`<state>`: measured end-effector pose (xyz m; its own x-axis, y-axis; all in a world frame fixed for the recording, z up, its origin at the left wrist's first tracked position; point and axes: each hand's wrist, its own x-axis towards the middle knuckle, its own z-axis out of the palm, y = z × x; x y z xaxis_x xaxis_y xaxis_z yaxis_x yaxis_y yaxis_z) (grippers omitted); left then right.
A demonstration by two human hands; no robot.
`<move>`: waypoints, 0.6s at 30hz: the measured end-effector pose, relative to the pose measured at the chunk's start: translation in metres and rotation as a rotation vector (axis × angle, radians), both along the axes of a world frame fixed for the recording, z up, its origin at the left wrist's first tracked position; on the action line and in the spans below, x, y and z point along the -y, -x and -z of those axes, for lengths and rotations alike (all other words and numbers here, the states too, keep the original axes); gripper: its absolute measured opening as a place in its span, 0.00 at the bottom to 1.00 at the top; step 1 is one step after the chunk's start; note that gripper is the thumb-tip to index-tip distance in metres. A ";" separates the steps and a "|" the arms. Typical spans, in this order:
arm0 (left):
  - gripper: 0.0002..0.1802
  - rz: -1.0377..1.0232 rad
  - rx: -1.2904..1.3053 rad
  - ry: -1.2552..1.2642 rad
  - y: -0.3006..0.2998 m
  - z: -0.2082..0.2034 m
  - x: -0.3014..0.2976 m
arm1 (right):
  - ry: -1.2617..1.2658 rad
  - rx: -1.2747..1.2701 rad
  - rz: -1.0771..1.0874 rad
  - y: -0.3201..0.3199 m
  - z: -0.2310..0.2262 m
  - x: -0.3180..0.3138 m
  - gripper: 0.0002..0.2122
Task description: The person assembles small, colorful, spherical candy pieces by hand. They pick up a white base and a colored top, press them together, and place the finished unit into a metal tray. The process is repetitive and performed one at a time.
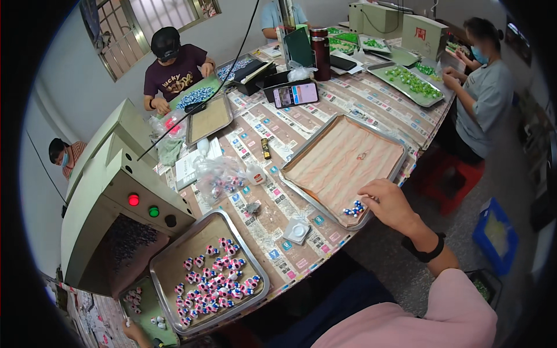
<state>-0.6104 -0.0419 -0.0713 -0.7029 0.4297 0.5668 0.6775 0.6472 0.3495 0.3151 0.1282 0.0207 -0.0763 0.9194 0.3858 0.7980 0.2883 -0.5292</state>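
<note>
My right hand reaches over the near edge of a metal tray lined with wrinkled beige cloth. Its fingers are loosely bent and look apart, with nothing visible between them. Close beside the fingertips lies a small cluster of blue and white figurine pieces. A dark band circles my right wrist. My left hand does not show. To the left, a second metal tray carries many pink, white and blue figurines.
A cream machine with red and green lights stands left. Between the trays are a clear bag, a white bottle and a white square item. A small hand at lower left looks like a co-worker's. People work around the table.
</note>
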 end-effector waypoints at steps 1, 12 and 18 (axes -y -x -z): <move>0.15 -0.076 0.564 -0.169 -0.015 -0.016 -0.002 | 0.034 0.010 -0.037 0.000 0.000 -0.002 0.06; 0.18 0.788 2.297 -0.952 -0.307 -0.081 -0.002 | 0.344 -0.184 -0.139 -0.006 0.008 -0.037 0.09; 0.15 0.946 2.421 -0.543 -0.497 -0.088 -0.024 | 0.648 -0.850 -0.271 0.010 -0.010 -0.026 0.10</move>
<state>-0.1132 -0.0183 0.0163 0.1673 0.9498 -0.2644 -0.8622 0.2710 0.4280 0.3054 0.1540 0.0304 -0.2443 0.9594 -0.1409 0.0542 -0.1316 -0.9898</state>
